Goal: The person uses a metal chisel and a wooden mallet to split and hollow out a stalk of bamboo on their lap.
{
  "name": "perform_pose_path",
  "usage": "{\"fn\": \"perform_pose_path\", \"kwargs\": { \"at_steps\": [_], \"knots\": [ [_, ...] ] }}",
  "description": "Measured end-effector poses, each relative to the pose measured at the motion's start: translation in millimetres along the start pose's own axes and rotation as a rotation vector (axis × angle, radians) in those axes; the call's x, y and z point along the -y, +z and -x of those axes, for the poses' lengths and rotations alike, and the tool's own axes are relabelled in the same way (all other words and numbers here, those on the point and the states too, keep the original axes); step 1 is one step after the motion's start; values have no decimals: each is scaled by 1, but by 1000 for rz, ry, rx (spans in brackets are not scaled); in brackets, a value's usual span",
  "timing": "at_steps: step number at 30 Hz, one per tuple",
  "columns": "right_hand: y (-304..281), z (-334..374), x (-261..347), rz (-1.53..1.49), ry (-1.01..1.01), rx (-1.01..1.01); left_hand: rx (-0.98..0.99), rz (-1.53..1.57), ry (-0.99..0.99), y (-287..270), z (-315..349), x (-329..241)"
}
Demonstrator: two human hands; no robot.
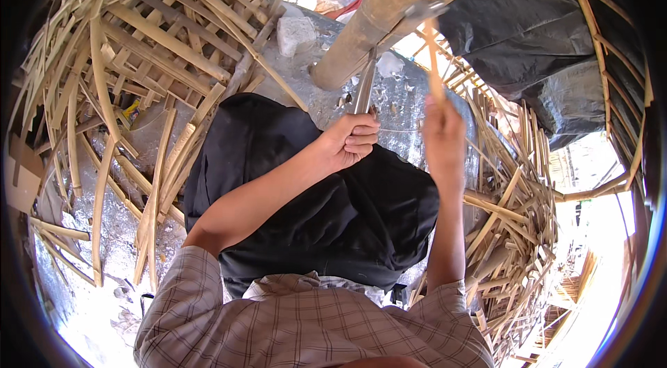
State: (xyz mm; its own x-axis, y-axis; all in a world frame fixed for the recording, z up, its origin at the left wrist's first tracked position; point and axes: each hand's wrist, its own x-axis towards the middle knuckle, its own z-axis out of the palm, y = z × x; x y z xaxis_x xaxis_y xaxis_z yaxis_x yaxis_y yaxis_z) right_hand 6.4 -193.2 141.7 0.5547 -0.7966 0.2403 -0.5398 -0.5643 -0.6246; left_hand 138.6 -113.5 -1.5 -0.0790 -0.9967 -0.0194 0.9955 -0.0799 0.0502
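Observation:
A thick bamboo pole (372, 17) leans at a tilt on the ground in front of me, with a long split along its right side. My left hand (353, 140) is closed around a shiny metal chisel (364, 90). The chisel's far end meets the split side of the bamboo. In my right hand (443, 132), smeared by motion, is the wooden handle of a hammer (435, 66). The blurred metal hammer head overlaps the pole's upper right edge in view; whether it touches cannot be told.
A heap of split bamboo strips (167, 27) fills the left side, and another pile (507, 243) lies to the right. A pale stone block (296, 36) sits left of the pole. Black plastic sheeting (528, 13) hangs at the far right. Dark cloth (299, 194) covers my lap.

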Motion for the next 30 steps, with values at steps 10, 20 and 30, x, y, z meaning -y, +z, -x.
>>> {"fn": "perform_pose_path", "kwargs": {
  "at_steps": [10, 20, 30],
  "knots": [
    [36, -12, -71, 175, -148, 149, -13, -13, -54, -4, -13, 4],
    [25, -16, -58, -336, -272, -184, -11, -11, -36, -1, -9, 3],
    [-7, -9, -2, -98, -10, 44, -17, -59, -24, -12, -10, 3]
  ]
}}
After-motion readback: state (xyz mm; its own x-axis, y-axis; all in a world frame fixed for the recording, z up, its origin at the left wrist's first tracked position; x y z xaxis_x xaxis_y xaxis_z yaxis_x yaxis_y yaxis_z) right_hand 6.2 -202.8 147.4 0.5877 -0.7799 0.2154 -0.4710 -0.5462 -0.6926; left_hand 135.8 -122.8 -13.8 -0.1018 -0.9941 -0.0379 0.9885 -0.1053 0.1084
